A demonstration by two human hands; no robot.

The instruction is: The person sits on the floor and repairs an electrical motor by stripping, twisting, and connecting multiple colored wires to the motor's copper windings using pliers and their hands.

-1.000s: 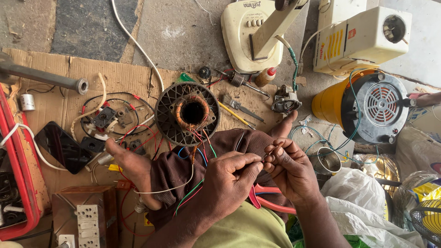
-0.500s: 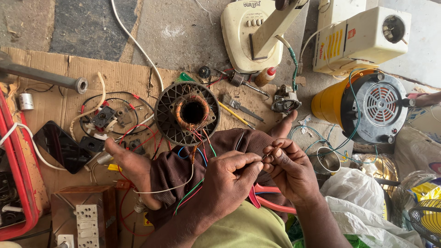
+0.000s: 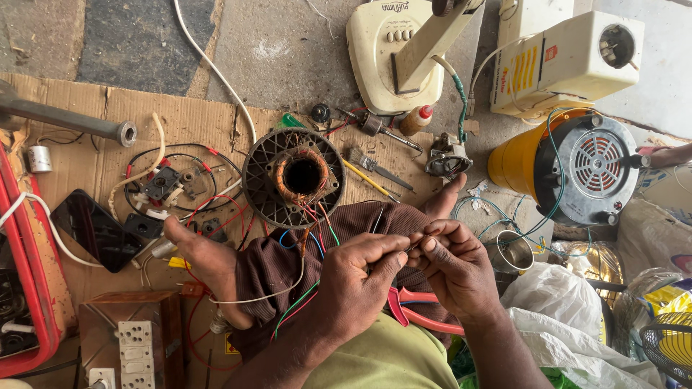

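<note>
We sit in a floor-level electrical repair workshop. At the frame's centre lies an opened motor stator on cardboard; fan bases, loose wires and switch parts surround us.

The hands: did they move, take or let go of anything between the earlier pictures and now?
Nothing visibly changed. The left hand and the right hand pinch the same thin wire end between their fingertips, over the lap. The round motor stator lies in the same place on the cardboard, and the red-handled pliers remain under the hands.
</note>
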